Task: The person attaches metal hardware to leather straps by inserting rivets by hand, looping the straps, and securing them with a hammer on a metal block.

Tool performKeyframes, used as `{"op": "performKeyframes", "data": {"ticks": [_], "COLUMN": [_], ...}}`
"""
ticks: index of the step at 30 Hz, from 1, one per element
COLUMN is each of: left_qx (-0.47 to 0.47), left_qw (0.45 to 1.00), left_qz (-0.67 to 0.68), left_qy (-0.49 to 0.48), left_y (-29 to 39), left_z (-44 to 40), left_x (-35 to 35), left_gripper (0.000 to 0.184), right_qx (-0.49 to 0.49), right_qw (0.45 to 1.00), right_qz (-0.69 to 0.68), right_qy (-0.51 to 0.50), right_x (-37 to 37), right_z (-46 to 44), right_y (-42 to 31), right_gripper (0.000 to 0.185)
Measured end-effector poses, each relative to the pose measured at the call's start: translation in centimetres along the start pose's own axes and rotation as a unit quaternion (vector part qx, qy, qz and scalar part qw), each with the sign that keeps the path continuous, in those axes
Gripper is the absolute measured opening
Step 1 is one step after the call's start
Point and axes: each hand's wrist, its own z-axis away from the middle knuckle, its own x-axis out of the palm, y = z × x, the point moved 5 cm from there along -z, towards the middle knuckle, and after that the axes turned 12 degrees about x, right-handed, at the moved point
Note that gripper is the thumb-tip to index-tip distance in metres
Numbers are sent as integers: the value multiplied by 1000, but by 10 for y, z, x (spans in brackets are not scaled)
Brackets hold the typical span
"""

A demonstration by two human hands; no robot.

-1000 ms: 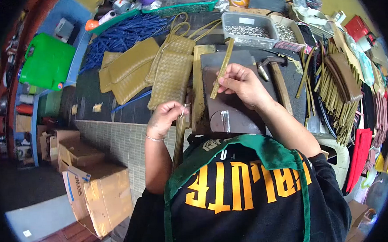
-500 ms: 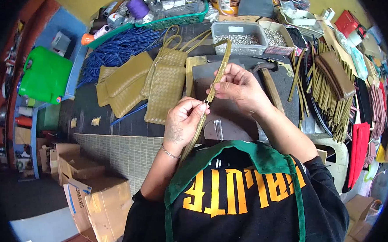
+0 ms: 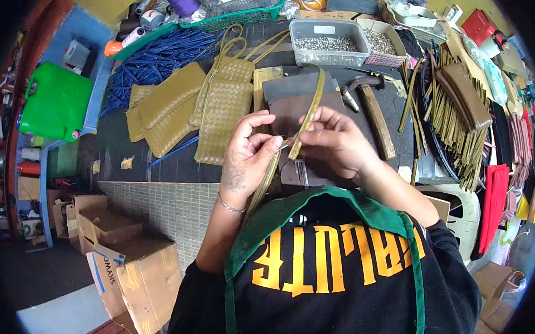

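Note:
In the middle of the head view, my left hand [image 3: 247, 153] pinches a narrow olive strap between thumb and index finger, the other fingers loosely curled. A small metal piece [image 3: 285, 144], its exact kind too small to tell, shows at my left fingertips. The left part of the strap [image 3: 265, 184] runs down from there toward the apron. My right hand [image 3: 337, 140] grips the strap's other part [image 3: 316, 98], which stands up past the fingers with its tip bent over. Beneath both hands lies a dark brown board or pad [image 3: 330, 100].
A hammer [image 3: 372, 116] lies right of the pad. Olive woven pouches [image 3: 225, 118] and blue strips [image 3: 159, 61] are at left. A clear bin of metal bits [image 3: 328, 58] stands behind; several olive strips [image 3: 459, 133] lie at right.
The strap in my right hand has come away from the metal piece and now stands beside it, its lower end showing below my fingers. My left fingers have spread a little.

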Motion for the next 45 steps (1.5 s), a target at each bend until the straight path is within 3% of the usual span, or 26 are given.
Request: {"op": "performKeyframes", "data": {"ticks": [1, 3, 5, 7, 8, 10, 14, 23, 37, 40, 45], "left_qx": [15, 11, 8, 27, 28, 121, 56, -8, 15, 82, 51], "left_qw": [1000, 1000, 999, 987, 987, 941, 983, 990, 990, 967, 983], "left_qz": [-12, -21, -33, -155, -155, -303, -156, -139, -139, -238, -174], "left_qy": [0, -2, -1, -37, -34, -87, -83, -4, 8, -32, -6], "left_y": [1, 0, 2, 7, 8, 18, 9, 2, 8, 18, -1], "left_z": [-1, 0, 1, 1, 0, -1, 0, 5, 7, 3, 8], "left_x": [1, 1, 0, 0, 0, 4, 0, -6, -6, -3, -8], "left_gripper": [29, 26, 23, 15, 15, 10, 7, 7, 6, 6, 5], "right_qx": [34, 8, -68, -106, -133, -159, -190, -154, -180, -201, -182], "right_qw": [999, 1000, 996, 988, 981, 971, 968, 985, 979, 963, 946], "right_qz": [-19, -13, 51, 114, 143, 176, 167, 73, 86, 177, 269], "right_qy": [6, 15, -12, -11, -3, 2, -13, 24, 36, 45, -6], "right_x": [3, 2, 3, 1, 2, 5, 9, 5, 12, 7, 8], "right_z": [-1, -5, -9, -12, -11, -9, -9, -8, -11, -12, -20], "right_y": [5, 7, 3, 2, -2, -8, -16, -14, -8, -6, -17], "right_gripper": [18, 19, 20, 19, 18, 17, 18, 19, 18, 19, 20]}}
